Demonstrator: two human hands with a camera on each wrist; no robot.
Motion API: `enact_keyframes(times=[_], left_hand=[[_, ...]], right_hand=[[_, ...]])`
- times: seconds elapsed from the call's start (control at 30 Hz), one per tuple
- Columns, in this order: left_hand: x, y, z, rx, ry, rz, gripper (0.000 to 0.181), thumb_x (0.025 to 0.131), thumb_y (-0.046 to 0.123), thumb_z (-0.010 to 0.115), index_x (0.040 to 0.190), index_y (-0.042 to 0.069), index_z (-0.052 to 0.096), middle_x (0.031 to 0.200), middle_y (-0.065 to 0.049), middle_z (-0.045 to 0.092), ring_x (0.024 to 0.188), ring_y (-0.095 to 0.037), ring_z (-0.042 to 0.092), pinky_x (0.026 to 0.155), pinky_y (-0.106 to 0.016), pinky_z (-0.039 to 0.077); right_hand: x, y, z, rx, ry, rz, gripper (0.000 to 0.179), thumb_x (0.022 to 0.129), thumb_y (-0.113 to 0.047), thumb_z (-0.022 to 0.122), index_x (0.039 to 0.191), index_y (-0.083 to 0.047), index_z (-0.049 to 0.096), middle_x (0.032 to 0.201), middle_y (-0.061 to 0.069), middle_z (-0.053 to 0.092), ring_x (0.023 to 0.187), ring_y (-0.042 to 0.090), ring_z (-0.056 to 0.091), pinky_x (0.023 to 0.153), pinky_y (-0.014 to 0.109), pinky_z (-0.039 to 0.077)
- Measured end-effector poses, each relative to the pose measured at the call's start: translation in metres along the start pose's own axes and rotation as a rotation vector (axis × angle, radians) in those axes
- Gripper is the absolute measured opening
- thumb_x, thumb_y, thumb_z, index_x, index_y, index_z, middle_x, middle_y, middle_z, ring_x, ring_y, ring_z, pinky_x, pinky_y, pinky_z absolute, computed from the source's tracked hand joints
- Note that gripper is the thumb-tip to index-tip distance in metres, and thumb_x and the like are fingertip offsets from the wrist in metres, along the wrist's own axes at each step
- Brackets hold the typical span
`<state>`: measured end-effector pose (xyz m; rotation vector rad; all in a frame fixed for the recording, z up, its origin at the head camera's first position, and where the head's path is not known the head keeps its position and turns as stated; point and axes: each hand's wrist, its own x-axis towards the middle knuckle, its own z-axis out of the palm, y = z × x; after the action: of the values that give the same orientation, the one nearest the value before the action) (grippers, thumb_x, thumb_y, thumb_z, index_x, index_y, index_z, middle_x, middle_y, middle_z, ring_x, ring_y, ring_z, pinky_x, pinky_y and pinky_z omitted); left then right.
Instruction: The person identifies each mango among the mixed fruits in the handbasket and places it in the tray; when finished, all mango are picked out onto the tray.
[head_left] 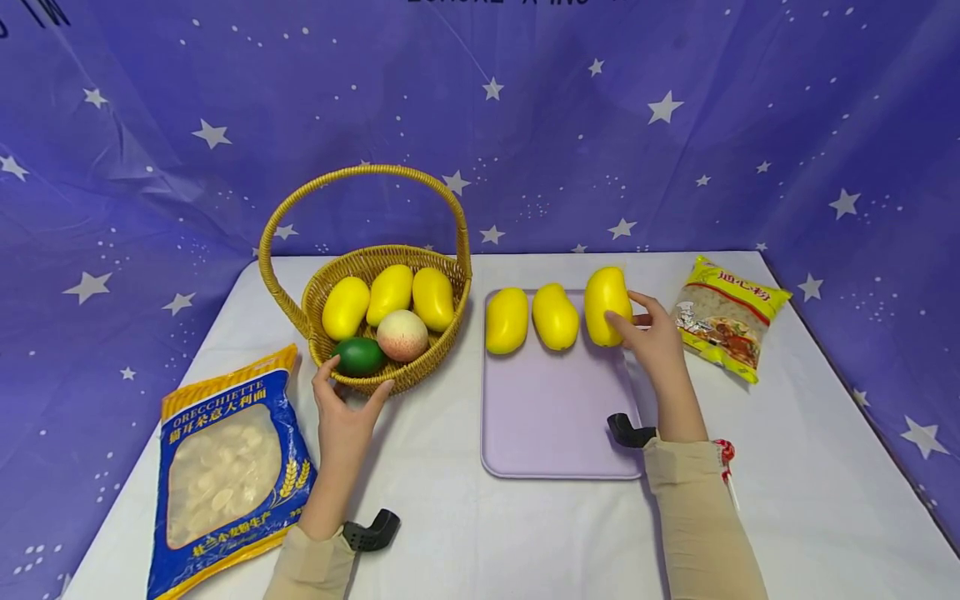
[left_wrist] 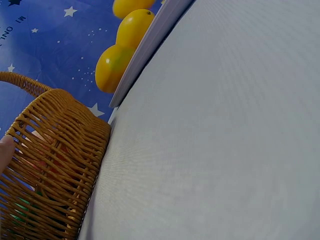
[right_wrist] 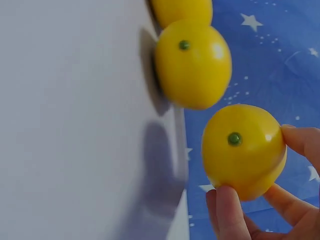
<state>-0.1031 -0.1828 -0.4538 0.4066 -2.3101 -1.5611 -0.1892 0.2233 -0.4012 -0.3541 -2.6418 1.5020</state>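
Observation:
My right hand (head_left: pixel 660 346) grips a yellow mango (head_left: pixel 607 305) between thumb and fingers, over the far right corner of the lilac tray (head_left: pixel 558 425). In the right wrist view the held mango (right_wrist: pixel 245 155) hangs clear of the tray, its stem end toward the camera. Two more mangoes, a left one (head_left: pixel 507 322) and a middle one (head_left: pixel 556 317), lie along the tray's far side. With spread thumb and fingers, my left hand (head_left: pixel 347 421) holds the near rim of the wicker basket (head_left: pixel 431 365), beside a dark green oval fruit (head_left: pixel 360 357).
Inside the basket are a peach (head_left: pixel 402 335) and three mangoes (head_left: pixel 390 294); its tall handle (head_left: pixel 367 170) arches above. An orecchiette bag (head_left: pixel 225 475) lies at the left, a pasta bag (head_left: pixel 727 321) at the far right. A wrapped lollipop (head_left: pixel 725 458) is partly behind the right sleeve.

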Motion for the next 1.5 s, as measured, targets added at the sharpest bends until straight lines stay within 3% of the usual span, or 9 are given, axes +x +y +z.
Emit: enact_keyframes(times=[0.2,0.37,0.7,1.5], left_hand=[[0.001,0.002,0.000,-0.004,-0.005,-0.009,0.086,0.081,0.043,0.077,0.145,0.023,0.024,0.149,-0.014,0.024,0.130,-0.035,0.037,0.102,-0.054,0.031],[0.002,0.001,0.000,-0.007,-0.008,0.002,0.086,0.081,0.043,0.077,0.145,0.022,0.024,0.150,-0.014,0.023,0.130,-0.036,0.036,0.102,-0.055,0.030],[0.002,0.001,0.000,-0.006,-0.011,0.000,0.086,0.081,0.043,0.077,0.145,0.022,0.024,0.151,-0.014,0.021,0.131,-0.037,0.035,0.103,-0.056,0.029],[0.000,0.002,-0.001,0.001,-0.007,-0.005,0.086,0.081,0.043,0.077,0.145,0.021,0.024,0.149,-0.015,0.024,0.130,-0.035,0.037,0.101,-0.054,0.030]], right_hand=[[0.002,0.008,0.005,-0.014,-0.050,0.043,0.071,0.089,-0.048,0.065,0.147,-0.014,0.041,0.113,0.021,0.052,0.077,0.032,0.063,0.071,0.031,0.051],[0.004,0.010,0.007,-0.009,-0.060,0.041,0.072,0.089,-0.049,0.065,0.146,-0.013,0.041,0.110,0.021,0.054,0.075,0.031,0.063,0.067,0.028,0.050],[0.005,0.005,0.012,-0.113,-0.093,0.041,0.074,0.089,-0.051,0.063,0.147,-0.012,0.040,0.116,0.021,0.053,0.080,0.028,0.059,0.066,0.027,0.051],[0.003,-0.003,0.017,-0.207,-0.169,0.075,0.077,0.091,-0.052,0.059,0.148,-0.007,0.036,0.126,0.025,0.050,0.082,0.025,0.063,0.071,0.030,0.053]])
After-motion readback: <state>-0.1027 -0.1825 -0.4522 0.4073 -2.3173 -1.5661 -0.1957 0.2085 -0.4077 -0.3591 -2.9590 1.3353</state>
